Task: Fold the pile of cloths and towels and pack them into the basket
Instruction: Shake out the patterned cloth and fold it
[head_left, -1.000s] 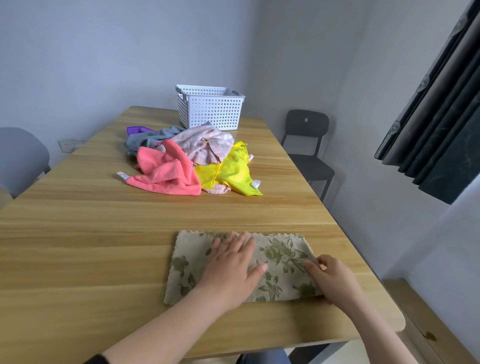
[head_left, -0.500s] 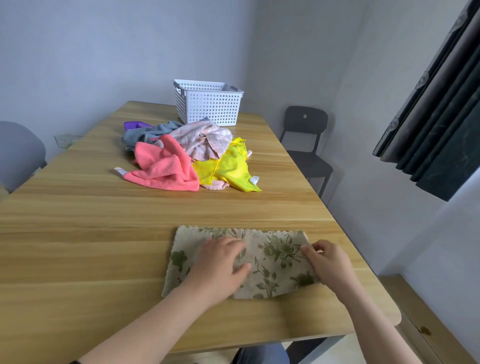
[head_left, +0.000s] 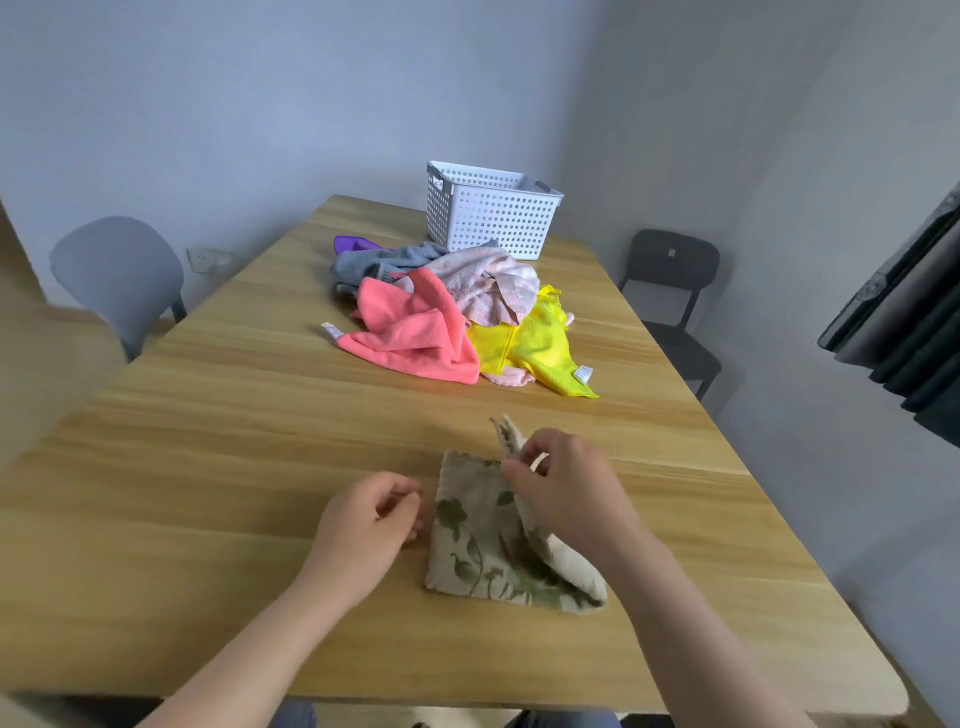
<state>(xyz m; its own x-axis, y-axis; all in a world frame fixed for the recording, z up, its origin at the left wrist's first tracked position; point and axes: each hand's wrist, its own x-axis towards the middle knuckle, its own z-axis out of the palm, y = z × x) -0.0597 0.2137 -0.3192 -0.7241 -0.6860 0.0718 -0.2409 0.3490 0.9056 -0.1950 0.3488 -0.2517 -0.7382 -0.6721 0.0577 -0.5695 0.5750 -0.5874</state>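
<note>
At the near edge of the wooden worktop (head_left: 208, 467), 2 bare forearms reach in. The left hand (head_left: 371, 525) rests just beside the left edge of a beige leaf-print cloth (head_left: 478, 551). Its fingers are curled in toward the thumb, and I cannot tell whether they pinch that edge or only sit next to it. The right hand (head_left: 566, 488) pinches the right part of the cloth between thumb and fingers and holds it raised off the worktop. 1 scalloped corner (head_left: 505, 434) stands up above the knuckles, and the plain pale underside shows in a rolled fold at the near right. The left part of the cloth lies flat.

Farther along, in the middle of the worktop and well apart from that cloth, the unfolded pile lies in a heap. A pink cloth (head_left: 415, 338) is at the near left and a yellow cloth (head_left: 535, 348) at the near right. A pale striped towel (head_left: 483, 286) is crumpled on top of both, a grey towel (head_left: 384, 262) lies behind, and a purple scrap (head_left: 353, 242) shows at the far left.

Just beyond the pile, a white perforated basket (head_left: 493, 213) stands upright near the far end.

A grey chair (head_left: 119, 270) stands to the left, a black chair (head_left: 670, 291) to the right, and a dark curtain (head_left: 909, 353) hangs at the right edge.
</note>
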